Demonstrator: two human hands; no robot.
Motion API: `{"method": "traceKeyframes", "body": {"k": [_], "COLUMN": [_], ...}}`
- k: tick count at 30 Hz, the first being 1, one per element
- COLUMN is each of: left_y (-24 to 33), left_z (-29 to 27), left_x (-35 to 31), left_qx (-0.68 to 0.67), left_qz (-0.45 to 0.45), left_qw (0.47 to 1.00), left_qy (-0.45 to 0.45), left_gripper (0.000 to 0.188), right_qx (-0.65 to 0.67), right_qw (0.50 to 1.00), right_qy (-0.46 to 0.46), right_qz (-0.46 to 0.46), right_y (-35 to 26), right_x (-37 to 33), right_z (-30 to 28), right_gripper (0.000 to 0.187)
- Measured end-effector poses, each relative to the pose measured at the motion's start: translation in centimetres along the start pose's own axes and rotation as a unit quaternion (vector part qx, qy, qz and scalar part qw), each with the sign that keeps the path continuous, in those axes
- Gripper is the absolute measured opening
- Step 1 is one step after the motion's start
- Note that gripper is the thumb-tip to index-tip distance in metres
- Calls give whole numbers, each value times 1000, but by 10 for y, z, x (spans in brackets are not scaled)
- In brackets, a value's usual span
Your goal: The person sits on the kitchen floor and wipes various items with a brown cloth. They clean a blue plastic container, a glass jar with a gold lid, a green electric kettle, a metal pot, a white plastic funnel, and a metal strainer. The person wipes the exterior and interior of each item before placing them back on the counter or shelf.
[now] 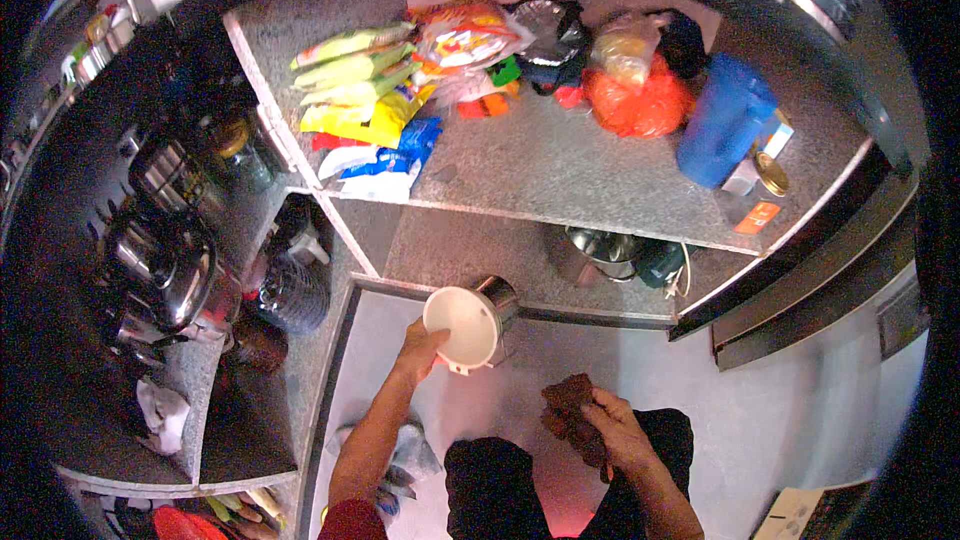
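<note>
My left hand (424,348) is closed on the rim of a round white plastic tub (465,325), its thumb over the inside edge. The hollow side of the tub faces me, and small tabs show on its lower rim. Just behind it stands a shiny metal container (499,298), partly hidden by the tub. A crumpled brown cloth (572,410) hangs from my right hand (618,430), which is closed around it above my right knee. The cloth and the tub are apart.
Ahead, a stone shelf (500,165) carries snack packets (355,70), an orange bag (640,100) and a blue container (727,120). Beneath it sits a steel pot (605,248). Left shelves hold steel vessels (165,265) and a large clear bottle (290,290). Grey cloth (412,452) lies by my left forearm.
</note>
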State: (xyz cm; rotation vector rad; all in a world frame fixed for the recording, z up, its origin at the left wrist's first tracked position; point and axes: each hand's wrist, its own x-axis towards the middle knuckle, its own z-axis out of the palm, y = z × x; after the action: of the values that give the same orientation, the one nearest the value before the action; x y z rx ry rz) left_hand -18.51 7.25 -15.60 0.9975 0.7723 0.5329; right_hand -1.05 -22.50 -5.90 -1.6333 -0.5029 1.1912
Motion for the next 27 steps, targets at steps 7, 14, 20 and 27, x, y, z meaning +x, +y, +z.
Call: {"method": "traceKeyframes", "body": {"k": [7,14,20,27], "left_y": [164,253,266,257], "left_z": [66,139,161,183], "left_x": [-44,11,70,110], "left_qx": [239,185,218,234], "left_qz": [75,89,15,-31], "left_qw": [968,977,975,972], "left_qy": [4,-62,-38,-23], "left_gripper": [36,44,42,49], "right_qx": [105,59,120,175], "right_qw": [990,995,988,978], "right_qy": [-41,11,12,36], "right_qz": [-80,-85,-94,-108], "right_y": [4,20,-3,4], "right_x": [4,8,-6,-7], "right_z": [-2,-29,-36,-52], "right_gripper": [24,23,23,23]}}
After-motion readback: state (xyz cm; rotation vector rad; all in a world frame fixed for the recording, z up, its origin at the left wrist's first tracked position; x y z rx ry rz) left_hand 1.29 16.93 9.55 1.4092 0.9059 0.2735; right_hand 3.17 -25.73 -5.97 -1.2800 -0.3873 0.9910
